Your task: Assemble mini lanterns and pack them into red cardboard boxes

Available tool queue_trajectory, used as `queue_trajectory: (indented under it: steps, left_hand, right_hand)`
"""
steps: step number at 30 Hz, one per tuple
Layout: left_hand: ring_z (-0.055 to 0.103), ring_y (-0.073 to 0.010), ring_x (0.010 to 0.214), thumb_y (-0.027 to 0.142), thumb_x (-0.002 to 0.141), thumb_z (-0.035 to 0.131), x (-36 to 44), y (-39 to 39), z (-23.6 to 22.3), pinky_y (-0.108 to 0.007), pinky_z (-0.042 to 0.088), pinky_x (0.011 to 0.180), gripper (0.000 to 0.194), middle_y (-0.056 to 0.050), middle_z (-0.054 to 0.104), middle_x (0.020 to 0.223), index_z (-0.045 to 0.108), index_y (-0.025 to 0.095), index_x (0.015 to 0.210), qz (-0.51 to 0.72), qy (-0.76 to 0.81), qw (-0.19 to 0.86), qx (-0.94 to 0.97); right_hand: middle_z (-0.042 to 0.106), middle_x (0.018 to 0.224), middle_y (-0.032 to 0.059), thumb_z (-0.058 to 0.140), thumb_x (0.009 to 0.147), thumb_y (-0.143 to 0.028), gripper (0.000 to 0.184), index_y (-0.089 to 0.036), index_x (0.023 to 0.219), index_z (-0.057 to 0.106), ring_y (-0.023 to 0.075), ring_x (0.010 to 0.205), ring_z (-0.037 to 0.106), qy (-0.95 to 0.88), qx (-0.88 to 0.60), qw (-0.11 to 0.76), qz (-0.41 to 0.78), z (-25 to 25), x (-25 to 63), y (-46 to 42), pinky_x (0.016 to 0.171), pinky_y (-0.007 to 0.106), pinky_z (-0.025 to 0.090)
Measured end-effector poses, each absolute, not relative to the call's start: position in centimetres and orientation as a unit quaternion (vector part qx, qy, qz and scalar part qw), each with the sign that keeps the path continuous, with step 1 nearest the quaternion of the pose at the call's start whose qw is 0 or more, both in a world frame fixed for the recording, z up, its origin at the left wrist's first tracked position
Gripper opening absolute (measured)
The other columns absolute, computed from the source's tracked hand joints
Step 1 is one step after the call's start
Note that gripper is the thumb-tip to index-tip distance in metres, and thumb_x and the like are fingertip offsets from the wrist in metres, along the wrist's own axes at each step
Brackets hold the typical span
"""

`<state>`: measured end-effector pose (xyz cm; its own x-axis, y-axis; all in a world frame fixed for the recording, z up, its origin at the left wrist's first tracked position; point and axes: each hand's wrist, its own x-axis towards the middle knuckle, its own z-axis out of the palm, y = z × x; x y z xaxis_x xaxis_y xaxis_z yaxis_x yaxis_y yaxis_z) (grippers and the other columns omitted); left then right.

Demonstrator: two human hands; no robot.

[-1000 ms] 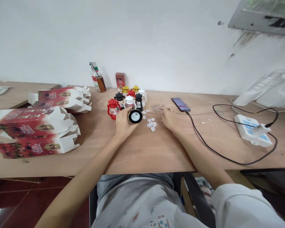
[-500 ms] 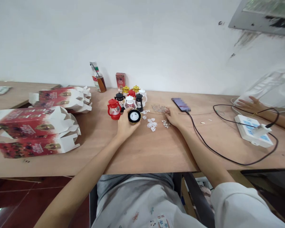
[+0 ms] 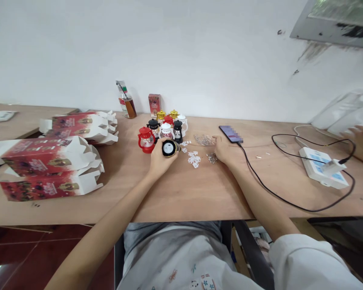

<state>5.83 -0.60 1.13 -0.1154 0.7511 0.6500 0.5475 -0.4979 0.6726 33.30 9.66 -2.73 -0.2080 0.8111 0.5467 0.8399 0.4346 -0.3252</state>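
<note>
My left hand (image 3: 161, 159) is closed around a small lantern (image 3: 169, 148), its round black-rimmed base with a white disc turned toward me. Fingers bent together, my right hand (image 3: 223, 150) rests at the right edge of a heap of thin silvery metal pieces (image 3: 204, 139); whatever its fingertips hold is too small to make out. Just below it lie small round metal parts (image 3: 212, 157). Little white tags (image 3: 194, 158) are scattered between my hands. Behind my left hand stand several mini lanterns, among them a red one (image 3: 146, 140), a white one (image 3: 166, 131) and a black one (image 3: 177, 131).
Red-and-white cartons (image 3: 45, 157) lie at left. A bottle (image 3: 127, 102) and a small red box (image 3: 154, 104) stand by the wall. Right of my hand are a phone (image 3: 230, 133), its black cable and a power strip (image 3: 323, 167). Another person's hand (image 3: 361, 141) is at far right.
The lantern in my left hand has tilted and shifted slightly left. My right hand has drawn a little right from the metal pieces. The other person's hand has moved right.
</note>
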Motion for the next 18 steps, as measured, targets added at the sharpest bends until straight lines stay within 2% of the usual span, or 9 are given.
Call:
queue_trajectory:
  steps: [5, 9, 12, 14, 18]
  left_hand:
    - [0.059, -0.0204, 0.098, 0.033, 0.066, 0.073, 5.8, -0.1, 1.0, -0.031, 0.046, 0.089, 0.046, -0.004, 0.061, 0.102, 0.050, 0.019, 0.103, 0.607, 0.492, 0.188, 0.595]
    - [0.059, -0.0190, 0.093, 0.039, 0.067, 0.071, 6.0, 0.4, 1.0, -0.030, 0.046, 0.086, 0.040, -0.003, 0.062, 0.096, 0.052, 0.019, 0.096, 0.638, 0.472, 0.277, 0.542]
    - [0.059, -0.0184, 0.093, 0.041, 0.064, 0.072, 6.0, 0.5, 1.1, -0.029, 0.047, 0.084, 0.042, -0.002, 0.063, 0.096, 0.056, 0.020, 0.097, 0.639, 0.459, 0.340, 0.515]
    - [0.060, -0.0181, 0.089, 0.041, 0.063, 0.074, 5.9, 0.5, 1.2, -0.027, 0.049, 0.075, 0.043, -0.003, 0.063, 0.094, 0.057, 0.021, 0.097, 0.633, 0.463, 0.379, 0.492]
    - [0.060, -0.0160, 0.081, 0.031, 0.056, 0.076, 5.7, 0.5, 1.3, -0.025, 0.050, 0.063, 0.043, 0.000, 0.061, 0.091, 0.055, 0.022, 0.093, 0.623, 0.442, 0.492, 0.417]
  right_hand:
    - [0.055, 0.100, 0.0126, 0.032, 0.084, -0.016, 0.025, -0.016, 0.093, 0.055, 0.0224, 0.093, 0.053, -0.664, -0.562, 0.492, 0.032, -1.6, 33.0, 9.4, 0.087, 0.040, 0.043]
    - [0.053, 0.079, 0.0033, 0.035, 0.081, -0.021, 0.016, -0.021, 0.072, 0.048, 0.0175, 0.080, 0.051, -0.610, -0.528, 0.571, 0.154, -0.9, 32.4, 8.6, 0.079, 0.032, 0.042]
    - [0.046, 0.062, -0.0013, 0.035, 0.077, -0.023, 0.016, -0.022, 0.062, 0.039, 0.0136, 0.060, 0.046, -0.613, -0.469, 0.565, 0.291, -1.0, 31.5, 7.8, 0.059, 0.026, 0.038]
    - [0.044, 0.058, -0.0028, 0.036, 0.076, -0.027, 0.016, -0.022, 0.061, 0.037, 0.0114, 0.050, 0.042, -0.608, -0.428, 0.548, 0.383, -1.1, 30.8, 7.3, 0.047, 0.024, 0.032]
    - [0.035, 0.053, -0.0068, 0.048, 0.073, -0.041, 0.025, -0.022, 0.062, 0.035, 0.0064, 0.037, 0.026, -0.563, -0.352, 0.508, 0.549, -0.5, 29.3, 6.1, 0.037, 0.021, 0.016]
